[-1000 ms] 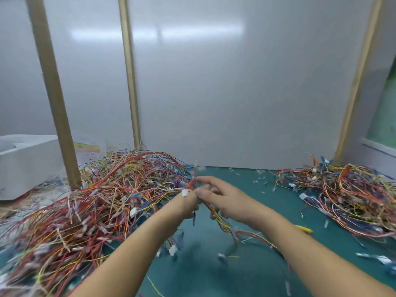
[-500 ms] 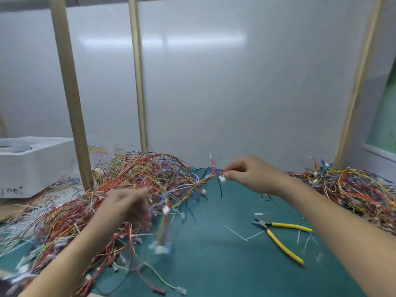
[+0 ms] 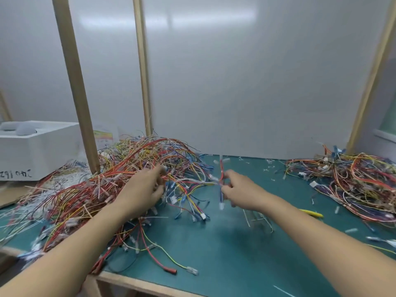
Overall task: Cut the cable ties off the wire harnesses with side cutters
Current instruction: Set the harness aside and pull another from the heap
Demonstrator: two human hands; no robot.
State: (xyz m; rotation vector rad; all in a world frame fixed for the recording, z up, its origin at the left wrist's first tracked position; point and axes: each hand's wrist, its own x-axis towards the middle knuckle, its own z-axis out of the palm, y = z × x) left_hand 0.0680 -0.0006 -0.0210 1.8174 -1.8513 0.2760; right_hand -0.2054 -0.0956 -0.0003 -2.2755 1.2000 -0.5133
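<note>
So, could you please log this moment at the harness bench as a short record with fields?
left hand: reaching into the big wire pile, fingers among the wires; grasp unclear
right hand: pinching a small harness that runs back into the pile
side cutters: lying on the green mat, only a yellow handle visible past the right forearm, in neither hand
second pile: far right of the mat
loose bits: white offcuts scattered on the mat
white box: far left, behind the big pile
</note>
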